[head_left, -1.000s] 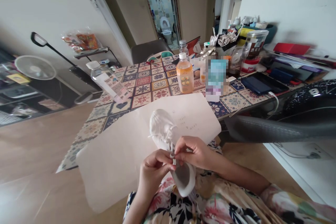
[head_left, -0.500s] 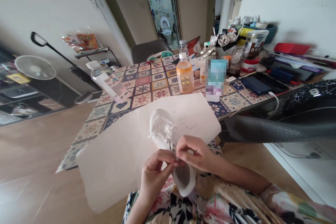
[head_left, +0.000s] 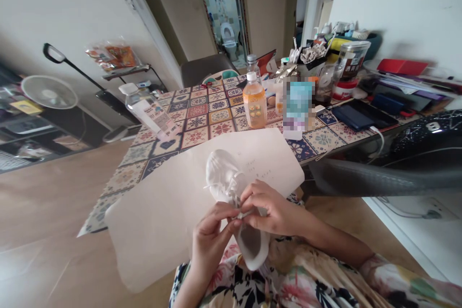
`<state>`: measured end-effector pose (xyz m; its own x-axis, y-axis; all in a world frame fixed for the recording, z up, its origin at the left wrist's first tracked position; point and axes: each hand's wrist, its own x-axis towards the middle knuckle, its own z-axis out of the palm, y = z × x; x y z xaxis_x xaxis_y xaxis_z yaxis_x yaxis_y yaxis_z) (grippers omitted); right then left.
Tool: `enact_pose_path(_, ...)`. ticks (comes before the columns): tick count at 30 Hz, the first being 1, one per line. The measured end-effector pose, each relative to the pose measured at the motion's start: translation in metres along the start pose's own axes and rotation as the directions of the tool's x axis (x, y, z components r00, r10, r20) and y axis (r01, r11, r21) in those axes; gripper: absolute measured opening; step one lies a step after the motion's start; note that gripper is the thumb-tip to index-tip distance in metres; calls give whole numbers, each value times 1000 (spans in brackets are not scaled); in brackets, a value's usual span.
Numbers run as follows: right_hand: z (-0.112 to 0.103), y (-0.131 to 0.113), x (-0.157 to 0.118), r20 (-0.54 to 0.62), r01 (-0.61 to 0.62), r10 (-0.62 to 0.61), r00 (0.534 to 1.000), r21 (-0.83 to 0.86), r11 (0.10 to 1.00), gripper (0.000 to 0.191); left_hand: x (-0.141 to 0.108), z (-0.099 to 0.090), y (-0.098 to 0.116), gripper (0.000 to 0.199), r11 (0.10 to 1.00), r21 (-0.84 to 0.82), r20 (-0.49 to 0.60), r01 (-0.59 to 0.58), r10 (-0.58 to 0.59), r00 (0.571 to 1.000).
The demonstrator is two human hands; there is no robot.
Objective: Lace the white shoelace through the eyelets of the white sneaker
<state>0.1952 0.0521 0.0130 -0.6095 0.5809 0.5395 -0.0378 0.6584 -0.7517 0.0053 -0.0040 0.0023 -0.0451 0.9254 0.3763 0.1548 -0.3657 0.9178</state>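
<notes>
A white lace-up shoe [head_left: 221, 168] rests on a large sheet of white paper [head_left: 155, 221], its toe pointing away from me and its heel at my lap. My left hand [head_left: 214, 231] pinches at the upper lacing from the left side. From the right, my right hand [head_left: 265, 207] is closed on the same spot, its fingertips meeting those of the left. Both hands grip the white shoelace [head_left: 234, 191] near the shoe's tongue; the ends inside the fingers are mostly hidden. Below the hands the grey inside of the shoe [head_left: 250, 239] shows.
A patterned tablecloth [head_left: 195, 122] covers the table. Beyond the paper stand an orange drink bottle [head_left: 254, 103], a tilted clear bottle [head_left: 147, 110] and a blurred-out carton. Phones [head_left: 361, 114] and jars crowd the right side. A black chair [head_left: 361, 173] is close on the right.
Both hands have drawn closer together over the lacing, and the right fingers have curled further in and slightly left. The shoe and paper stay in place.
</notes>
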Motion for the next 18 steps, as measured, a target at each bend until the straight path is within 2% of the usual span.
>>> enact_pose_path(2,1,1,0,26,-24,22,999,71,997,18,2,-1,0,4,999,36,38,-28,27,999)
enact_pose_path(5,3,4,1,39,-30,26,999,103,994,20,1,-3,-1,3,999,45,65,3,-6,998)
enact_pose_path(7,4,5,0,4,28,-28,1000,31,999,20,-1,-4,-2,6,997,37,67,61,-64,996)
enact_pose_path(9,5,7,0,-42,143,-149,988,-112,983,15,-2,-4,-2,11,991,9,65,134,-134,989)
enact_pose_path(11,4,9,-1,-37,272,-291,956,-264,925,3,-1,-4,-1,17,979,-39,46,201,-199,979)
enact_pose_path(13,4,9,-1,20,371,-392,920,-367,853,8,2,-4,-1,22,963,-84,27,256,-254,967)
enact_pose_path(16,3,8,0,78,430,-443,893,-437,790,11,5,-4,-1,28,940,-129,47,316,-313,949)
enact_pose_path(18,3,7,0,77,431,-444,893,-431,793,12,7,-6,-1,30,927,-160,81,339,-330,940)
